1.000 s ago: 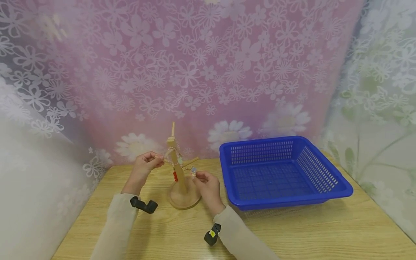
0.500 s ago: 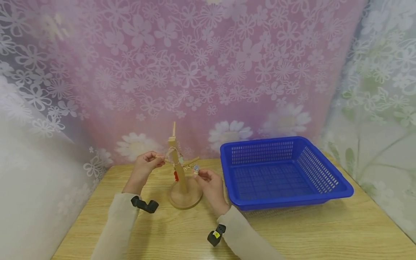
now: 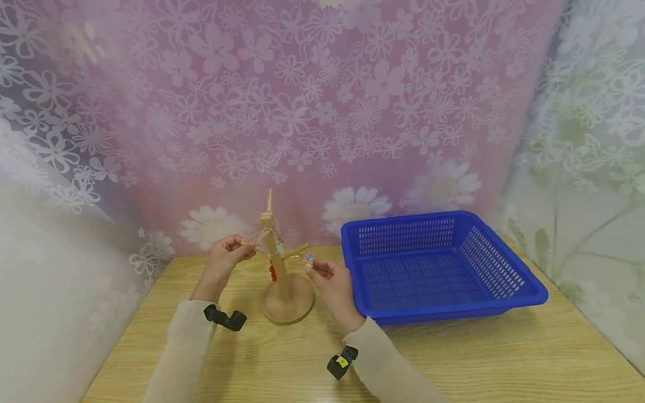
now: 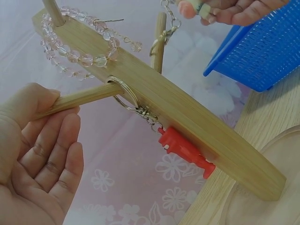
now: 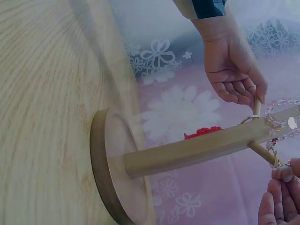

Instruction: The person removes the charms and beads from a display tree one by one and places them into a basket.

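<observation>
My left hand (image 3: 225, 262) pinches the end of a left peg (image 4: 86, 97) on a wooden stand (image 3: 278, 268). A keychain with a red figure (image 4: 185, 151) hangs by its ring near that peg's base. In my right hand (image 3: 333, 288) is the small pale figure charm (image 3: 308, 259) of another keychain, pinched between thumb and fingers. Its chain runs to a gold-coloured ring (image 4: 157, 44) around the right peg (image 3: 296, 251). A pink beaded bracelet (image 4: 84, 57) loops around an upper peg. My fingers partly hide the charm.
A blue plastic basket (image 3: 428, 312) stands right of the stand, close to my right hand. The stand's round base (image 3: 288, 313) rests on the wood-grain table (image 3: 282, 364). A floral cloth (image 3: 322, 140) hangs behind.
My right hand has moved to the right and slightly up with the charm, drawing the keychain towards the right peg's outer part. My left hand stays almost still.
</observation>
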Motion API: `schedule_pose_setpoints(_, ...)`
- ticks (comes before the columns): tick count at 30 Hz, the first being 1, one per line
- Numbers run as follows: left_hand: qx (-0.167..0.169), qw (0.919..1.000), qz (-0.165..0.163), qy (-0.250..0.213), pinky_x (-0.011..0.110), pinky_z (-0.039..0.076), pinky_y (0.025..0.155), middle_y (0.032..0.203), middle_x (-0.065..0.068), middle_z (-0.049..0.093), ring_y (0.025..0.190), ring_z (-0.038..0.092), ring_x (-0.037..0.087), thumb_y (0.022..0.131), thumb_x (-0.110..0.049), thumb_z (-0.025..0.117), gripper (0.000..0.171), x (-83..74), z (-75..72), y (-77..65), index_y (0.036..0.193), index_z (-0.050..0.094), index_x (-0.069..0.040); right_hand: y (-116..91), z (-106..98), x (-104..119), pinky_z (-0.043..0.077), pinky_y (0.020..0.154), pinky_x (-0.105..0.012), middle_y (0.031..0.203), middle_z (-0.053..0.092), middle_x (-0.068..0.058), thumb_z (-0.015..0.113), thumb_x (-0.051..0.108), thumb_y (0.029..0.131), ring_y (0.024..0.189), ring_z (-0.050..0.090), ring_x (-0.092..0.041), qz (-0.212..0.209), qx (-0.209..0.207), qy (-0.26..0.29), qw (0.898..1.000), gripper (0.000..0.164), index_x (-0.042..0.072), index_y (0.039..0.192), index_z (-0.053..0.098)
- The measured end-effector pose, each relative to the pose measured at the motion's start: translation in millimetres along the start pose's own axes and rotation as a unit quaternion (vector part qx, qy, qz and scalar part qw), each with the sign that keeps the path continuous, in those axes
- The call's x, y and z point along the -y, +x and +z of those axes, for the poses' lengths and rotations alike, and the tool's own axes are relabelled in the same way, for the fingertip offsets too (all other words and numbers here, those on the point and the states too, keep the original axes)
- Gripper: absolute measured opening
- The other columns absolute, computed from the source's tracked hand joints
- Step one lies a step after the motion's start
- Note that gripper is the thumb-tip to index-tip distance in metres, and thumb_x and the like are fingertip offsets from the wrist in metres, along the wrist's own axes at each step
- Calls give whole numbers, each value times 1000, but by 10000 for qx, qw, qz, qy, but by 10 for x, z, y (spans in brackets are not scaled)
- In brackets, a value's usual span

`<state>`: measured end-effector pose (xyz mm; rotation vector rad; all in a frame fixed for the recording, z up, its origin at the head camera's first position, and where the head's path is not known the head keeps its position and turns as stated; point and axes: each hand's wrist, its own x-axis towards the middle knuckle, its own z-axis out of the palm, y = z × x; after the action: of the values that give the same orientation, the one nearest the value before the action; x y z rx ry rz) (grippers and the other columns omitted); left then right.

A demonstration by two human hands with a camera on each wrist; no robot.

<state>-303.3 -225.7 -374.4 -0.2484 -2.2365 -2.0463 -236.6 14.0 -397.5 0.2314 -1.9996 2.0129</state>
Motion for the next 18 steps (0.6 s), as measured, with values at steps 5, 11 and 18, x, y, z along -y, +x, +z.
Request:
schedule_pose_setpoints(5,-28,10000,46,58,24,54,72,74,-6,68,72,65,11,91,-11,64,11,8,15,8,80,64,-12,-18,-53,97,54,72,-27,91,69,-21,69,0,83,82,67,-32,-401,-1,-330,9986,14,-9,94,67)
schedule_pose_setpoints(11,-12,10000,-24,38,25,54,73,74,-6,67,70,64,8,90,-12,64,13,13,10,25,78,63,-14,72,-103,-7,54,74,-28,93,70,-16,71,9,84,85,67,-25,-235,58,-423,9988,18,-4,96,68)
schedule_pose_setpoints(18,-66,9999,-131,40,25,54,74,73,-5,67,69,64,9,90,-10,65,14,22,1,22,77,65,-16,149,-235,28,54,78,-34,95,68,-17,71,8,84,88,66,-27,-164,88,-450,9988,19,-5,97,67)
